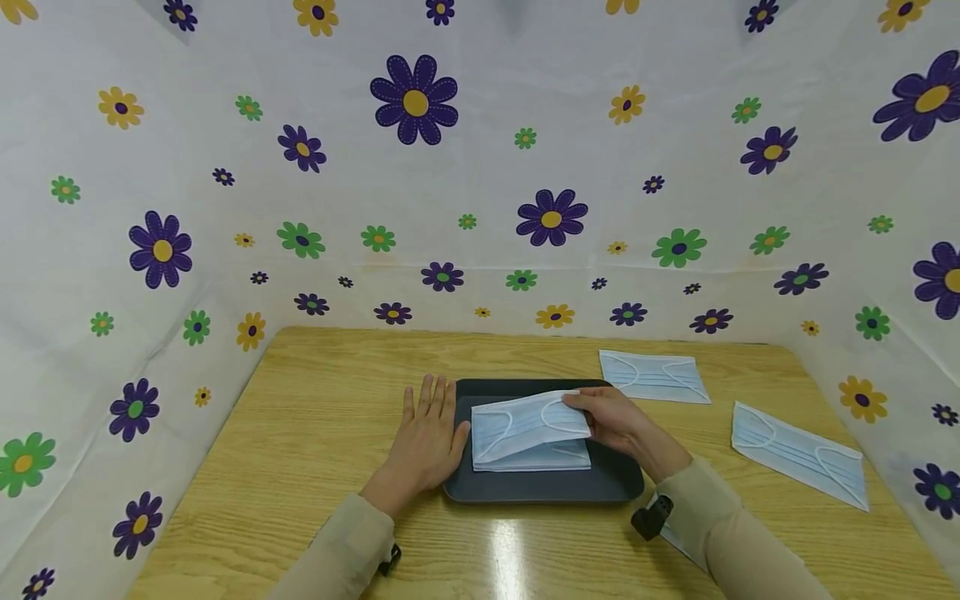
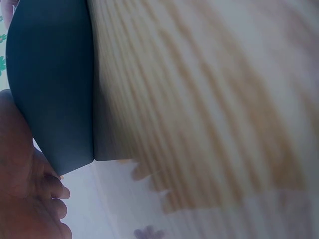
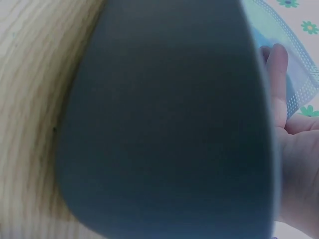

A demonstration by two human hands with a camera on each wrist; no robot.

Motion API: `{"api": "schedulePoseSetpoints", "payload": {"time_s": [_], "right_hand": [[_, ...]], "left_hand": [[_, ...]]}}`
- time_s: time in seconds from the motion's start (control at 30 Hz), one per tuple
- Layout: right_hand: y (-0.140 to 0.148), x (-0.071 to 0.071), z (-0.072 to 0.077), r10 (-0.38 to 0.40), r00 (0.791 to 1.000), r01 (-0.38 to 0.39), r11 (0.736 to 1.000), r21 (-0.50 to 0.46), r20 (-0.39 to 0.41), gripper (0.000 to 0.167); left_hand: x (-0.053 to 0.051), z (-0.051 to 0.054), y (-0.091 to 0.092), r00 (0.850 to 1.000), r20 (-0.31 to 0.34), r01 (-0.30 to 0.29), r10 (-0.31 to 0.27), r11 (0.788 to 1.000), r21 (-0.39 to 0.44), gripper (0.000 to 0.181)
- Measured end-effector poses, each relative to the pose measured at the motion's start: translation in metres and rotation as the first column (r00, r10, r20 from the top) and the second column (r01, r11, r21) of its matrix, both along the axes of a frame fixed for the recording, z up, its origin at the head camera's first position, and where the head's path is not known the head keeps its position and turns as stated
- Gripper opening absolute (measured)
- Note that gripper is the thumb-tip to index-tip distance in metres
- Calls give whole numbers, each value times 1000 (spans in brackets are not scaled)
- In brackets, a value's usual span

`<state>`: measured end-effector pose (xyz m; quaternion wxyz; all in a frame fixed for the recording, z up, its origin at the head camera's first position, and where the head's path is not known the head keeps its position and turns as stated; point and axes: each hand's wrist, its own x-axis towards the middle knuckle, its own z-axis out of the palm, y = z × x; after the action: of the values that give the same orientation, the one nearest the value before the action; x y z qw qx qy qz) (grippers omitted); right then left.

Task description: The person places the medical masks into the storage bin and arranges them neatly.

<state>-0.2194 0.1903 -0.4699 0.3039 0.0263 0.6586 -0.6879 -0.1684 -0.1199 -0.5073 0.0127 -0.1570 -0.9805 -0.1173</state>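
Observation:
A dark grey tray (image 1: 525, 489) stands on the wooden table, its wall filling much of both wrist views. Inside it lies a light blue face mask (image 1: 536, 458) with white ear loops. Over that one, my right hand (image 1: 618, 423) pinches the right end of another blue mask (image 1: 525, 421), which is tilted up at that end. In the right wrist view, fingers (image 3: 279, 79) lie against the mask (image 3: 296, 64). My left hand (image 1: 426, 442) has its fingers spread at the tray's left edge, the thumb beside the rim; it holds nothing.
Another mask (image 1: 652, 377) lies behind the tray at the right, and one more (image 1: 798, 454) is on the table's right side. Part of a further mask (image 1: 678, 542) shows under the right forearm. A white cloth (image 1: 465, 175) with printed flowers surrounds the table.

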Motion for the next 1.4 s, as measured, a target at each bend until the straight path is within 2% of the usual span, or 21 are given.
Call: {"api": "schedulePoseSetpoints", "payload": {"time_s": [0.1,0.27,0.4,0.63,1.1,1.23,1.4], "right_hand": [[0,1,-1,2,1000,-2,1000,16,-7,35],[-1,1,-3,-7,999,11,994,112,-37,44],[-3,2,-2,-21,998,34,978,205,-65,49],[-3,5,3,-9,996,37,945,325,-89,46],[-1,9,9,43,989,28,882,470,-140,48],[2,11,12,57,986,26,876,482,-156,46],[8,14,19,80,982,11,882,471,-173,44]], "left_hand": [[0,0,0,1000,1,0,0,1000,-4,69],[0,1,0,1000,-1,-1,1,1000,-9,69],[1,1,1,1000,-1,-4,4,1000,-9,70],[0,1,1,1000,-2,-3,3,1000,-2,69],[0,1,1,1000,3,-4,4,1000,-5,70],[1,2,1,1000,3,-4,4,1000,-5,70],[1,2,1,1000,1,-7,7,1000,2,69]]}}
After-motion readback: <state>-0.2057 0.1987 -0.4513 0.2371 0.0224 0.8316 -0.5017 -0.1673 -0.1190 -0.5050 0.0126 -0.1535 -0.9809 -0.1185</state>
